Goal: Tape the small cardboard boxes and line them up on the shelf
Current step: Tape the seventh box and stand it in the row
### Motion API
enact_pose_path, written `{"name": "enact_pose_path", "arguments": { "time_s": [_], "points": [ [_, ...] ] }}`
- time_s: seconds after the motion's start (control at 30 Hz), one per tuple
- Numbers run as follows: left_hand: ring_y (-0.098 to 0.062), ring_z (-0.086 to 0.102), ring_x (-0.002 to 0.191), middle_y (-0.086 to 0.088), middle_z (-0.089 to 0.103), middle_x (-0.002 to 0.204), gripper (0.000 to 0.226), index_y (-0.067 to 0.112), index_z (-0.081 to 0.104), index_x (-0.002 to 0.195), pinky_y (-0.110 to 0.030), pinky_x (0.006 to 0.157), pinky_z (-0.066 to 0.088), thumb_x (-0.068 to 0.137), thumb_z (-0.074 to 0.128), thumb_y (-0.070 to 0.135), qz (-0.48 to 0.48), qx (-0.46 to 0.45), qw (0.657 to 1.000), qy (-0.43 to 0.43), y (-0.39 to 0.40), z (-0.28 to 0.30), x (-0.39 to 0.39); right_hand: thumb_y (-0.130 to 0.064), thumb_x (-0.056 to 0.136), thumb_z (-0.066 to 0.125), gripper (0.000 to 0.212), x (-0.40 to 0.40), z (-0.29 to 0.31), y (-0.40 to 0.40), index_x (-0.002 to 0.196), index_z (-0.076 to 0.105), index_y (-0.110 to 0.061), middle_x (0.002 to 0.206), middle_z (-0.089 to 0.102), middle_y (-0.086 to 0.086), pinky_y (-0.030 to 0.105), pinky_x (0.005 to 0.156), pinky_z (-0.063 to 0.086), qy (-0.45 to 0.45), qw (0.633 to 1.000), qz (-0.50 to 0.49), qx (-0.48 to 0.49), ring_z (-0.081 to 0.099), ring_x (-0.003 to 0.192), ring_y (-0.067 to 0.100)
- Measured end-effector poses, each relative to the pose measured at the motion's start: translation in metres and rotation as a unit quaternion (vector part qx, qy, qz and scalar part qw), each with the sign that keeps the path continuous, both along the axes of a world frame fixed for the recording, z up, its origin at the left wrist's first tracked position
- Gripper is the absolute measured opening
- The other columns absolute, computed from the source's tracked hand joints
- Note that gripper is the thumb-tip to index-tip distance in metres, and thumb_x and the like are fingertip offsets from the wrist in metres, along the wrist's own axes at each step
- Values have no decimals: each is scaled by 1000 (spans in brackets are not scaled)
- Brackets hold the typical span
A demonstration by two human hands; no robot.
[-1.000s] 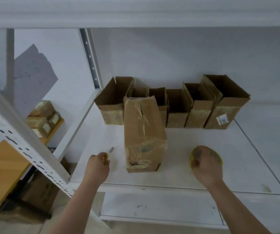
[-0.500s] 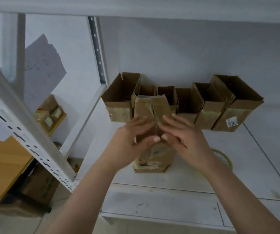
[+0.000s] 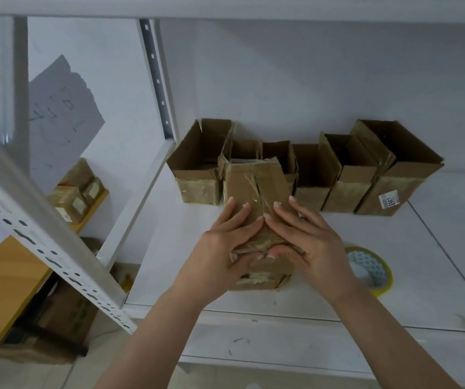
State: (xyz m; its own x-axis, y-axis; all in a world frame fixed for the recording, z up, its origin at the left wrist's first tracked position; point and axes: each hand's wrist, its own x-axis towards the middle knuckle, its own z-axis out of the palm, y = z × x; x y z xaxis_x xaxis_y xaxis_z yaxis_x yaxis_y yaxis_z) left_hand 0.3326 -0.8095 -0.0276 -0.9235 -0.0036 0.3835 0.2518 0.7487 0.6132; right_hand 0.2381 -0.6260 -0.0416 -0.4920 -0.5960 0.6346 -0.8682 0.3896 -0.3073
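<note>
Six open-topped boxes (image 3: 307,175) line the shelf (image 3: 436,276) at twelve o'clock. A taped box (image 3: 255,189) stands ahead of them, not yet in line. Left hand (image 3: 220,256) and right hand (image 3: 307,242) grip it, fingers flat, thumbs pinching. The tape roll (image 3: 371,269) lies at three o'clock, partly hidden. Its near face is mostly covered, so I cannot tell whether taping is finished.

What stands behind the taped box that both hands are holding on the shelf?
Behind the taped box stands a row of open boxes against the wall. The taped box covers the lower front of the second and third boxes from the left.
</note>
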Motion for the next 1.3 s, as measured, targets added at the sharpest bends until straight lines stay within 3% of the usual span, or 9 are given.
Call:
{"name": "enact_pose_path", "arguments": {
  "time_s": [0.13,0.23,0.3,0.4,0.63,0.83,0.93,1.13,1.3],
  "points": [
    [-11,14,149,3,38,153,62,26,49,140,-32,120,25,84,75,26,2,21,1000,14,1,-3,2,-51,87,56,56,9,-1,-1,132,58,-19,148,45,12,48,107,43,-38,999,-23,8,35,141,31],
    [-1,18,147,14,30,157,71,34,40,146,-20,114,31,84,66,55,-2,89,996,-9,-1,-4,9,-62,82,56,63,17,-1,1,140,48,-38,161,20,8,37,112,34,-191,981,-42,-17,24,147,22],
    [12,29,137,35,32,148,61,47,32,145,-13,107,36,90,50,64,25,213,976,-38,-4,-5,16,-62,78,56,66,20,2,2,140,44,-42,156,33,2,35,110,42,-240,969,-38,-40,39,139,14],
    [17,32,132,49,39,132,41,57,32,137,-32,117,32,96,35,56,58,314,944,-81,-6,-9,21,-51,77,64,63,22,11,0,136,46,-39,141,54,-6,23,105,45,-247,967,-17,-66,51,126,3],
    [-7,11,149,9,23,161,52,31,19,153,-44,123,14,101,15,40,34,255,966,13,8,23,12,-54,72,67,56,24,51,6,126,60,-39,104,65,-33,0,69,43,-279,951,16,-128,60,87,-20],
    [-9,3,151,3,20,161,72,30,24,151,-43,123,13,92,11,69,-2,247,969,25,27,43,7,-60,66,66,53,25,69,17,117,64,-43,101,69,-29,8,78,49,-314,936,13,-162,64,96,-9],
    [-18,6,151,-1,27,157,86,30,28,147,-49,121,17,81,11,83,-14,223,975,7,32,45,7,-60,65,67,52,25,70,23,114,66,-44,106,70,-24,13,82,52,-334,927,13,-171,65,101,-5],
    [-28,41,131,-8,33,139,80,26,33,139,-46,104,45,82,21,82,-64,210,976,12,38,52,5,-65,65,66,50,27,70,32,112,66,-49,106,70,-27,16,82,54,-334,927,-7,-170,65,100,-5],
    [-26,49,121,-9,34,135,68,22,32,135,-40,93,54,88,32,72,-79,193,978,-11,38,47,7,-64,64,66,53,31,69,33,114,66,-47,103,70,-28,12,79,52,-338,927,-16,-163,64,99,-8]
  ]
}}
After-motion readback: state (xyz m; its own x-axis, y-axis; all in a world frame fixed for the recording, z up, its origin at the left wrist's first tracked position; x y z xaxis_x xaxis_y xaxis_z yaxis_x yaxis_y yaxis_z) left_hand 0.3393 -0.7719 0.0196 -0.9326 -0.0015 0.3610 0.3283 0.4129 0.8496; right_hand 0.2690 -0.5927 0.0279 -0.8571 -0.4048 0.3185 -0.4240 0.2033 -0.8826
